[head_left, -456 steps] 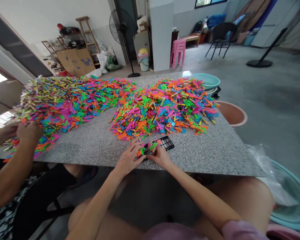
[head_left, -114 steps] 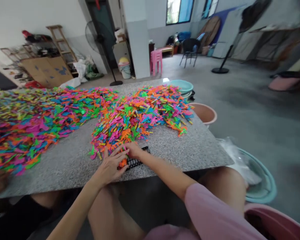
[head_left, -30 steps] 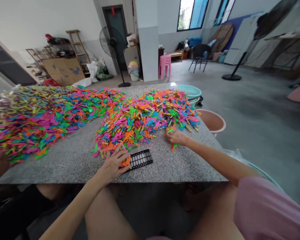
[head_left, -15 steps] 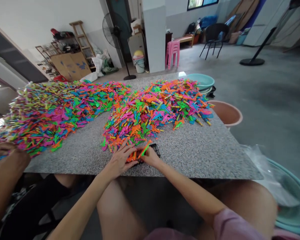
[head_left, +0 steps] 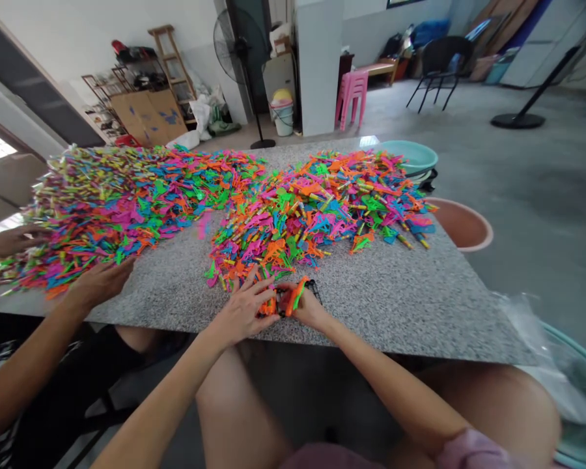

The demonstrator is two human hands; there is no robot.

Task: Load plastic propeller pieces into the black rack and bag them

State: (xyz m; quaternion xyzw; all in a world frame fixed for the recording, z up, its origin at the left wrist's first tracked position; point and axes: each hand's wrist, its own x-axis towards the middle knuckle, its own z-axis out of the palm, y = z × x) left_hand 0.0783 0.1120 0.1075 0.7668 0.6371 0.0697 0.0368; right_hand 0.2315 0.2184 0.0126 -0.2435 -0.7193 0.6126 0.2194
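My left hand (head_left: pixel 244 307) is at the table's front edge, thumb and fingers around a cluster of orange plastic toy pieces (head_left: pixel 268 305) at a small black basket (head_left: pixel 314 291). My right hand (head_left: pixel 308 311) grips orange and green plastic toy pieces (head_left: pixel 299 296) upright over the same basket. Both hands hide most of the basket. Just beyond them spreads a heap of small plastic toy guns (head_left: pixel 293 221) in pink, orange, green and blue, some with shiny yellow-banded tubes.
A second large heap (head_left: pixel 127 208) covers the left of the grey speckled table (head_left: pixel 390 306). A co-worker's hands (head_left: pixel 100 283) are near it. Basins, one teal (head_left: pixel 413 156) and one pink (head_left: pixel 461 225), stand past the right edge, with a plastic bag (head_left: pixel 542 352) nearer.
The orange and green pieces in my right hand have turned more upright. The co-worker's hands have moved apart, one reaching right over the table. The view has shifted slightly left.
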